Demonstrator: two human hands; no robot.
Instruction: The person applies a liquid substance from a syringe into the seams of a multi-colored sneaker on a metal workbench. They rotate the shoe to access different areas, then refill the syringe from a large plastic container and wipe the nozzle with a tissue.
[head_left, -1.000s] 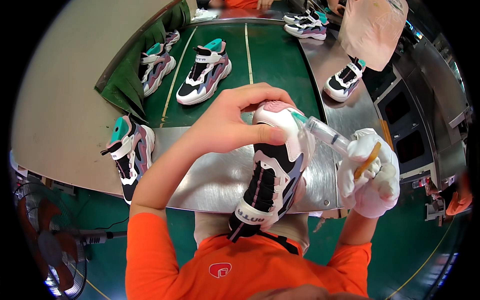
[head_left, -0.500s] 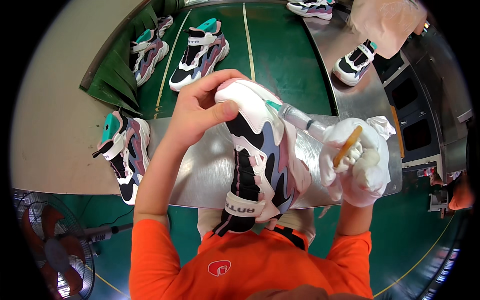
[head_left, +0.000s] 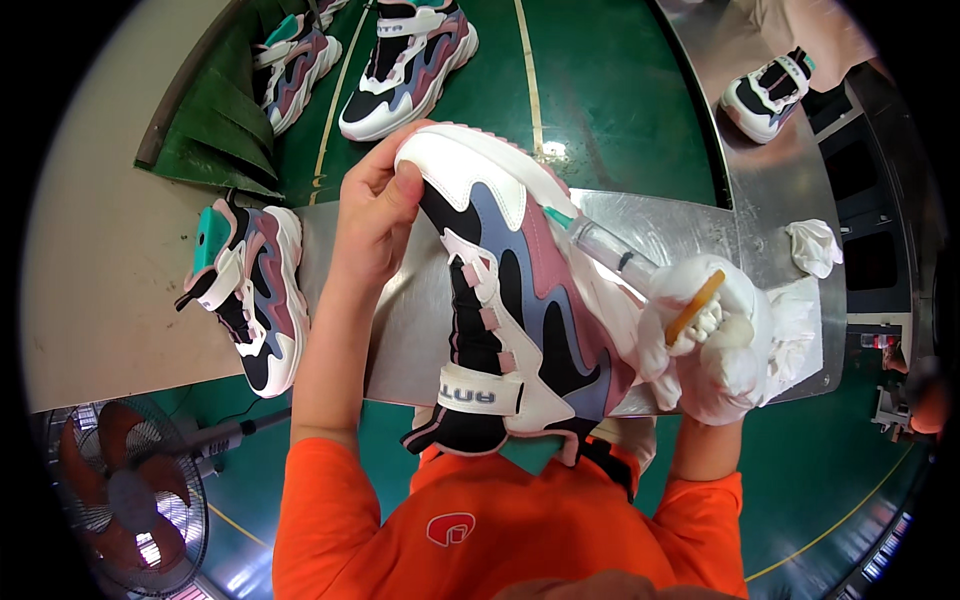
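My bare left hand [head_left: 378, 205] grips the toe of a sneaker [head_left: 515, 260], thumb on the white upper and fingers wrapped around the front. The sneaker is white, black, blue-grey and mauve, tilted on its side with the heel toward my body. My right hand [head_left: 715, 340] wears a white glove and is closed around a clear syringe [head_left: 612, 250]. Its green tip touches or nearly touches the seam between upper and sole near the forefoot. A yellow-brown flat stick [head_left: 695, 308] also sticks out of the gloved fingers.
Matching sneakers stand on the left ledge [head_left: 245, 290], the green belt [head_left: 620, 110] and the metal side ledge [head_left: 768, 95]. Crumpled white tissue [head_left: 815, 248] and a white cloth or paper [head_left: 797, 335] lie right of my glove. A fan [head_left: 130, 490] stands at lower left.
The sneaker has rolled further onto its side, showing more of its side and sole edge. My left hand has shifted slightly. The syringe tip has moved along the seam toward the heel.
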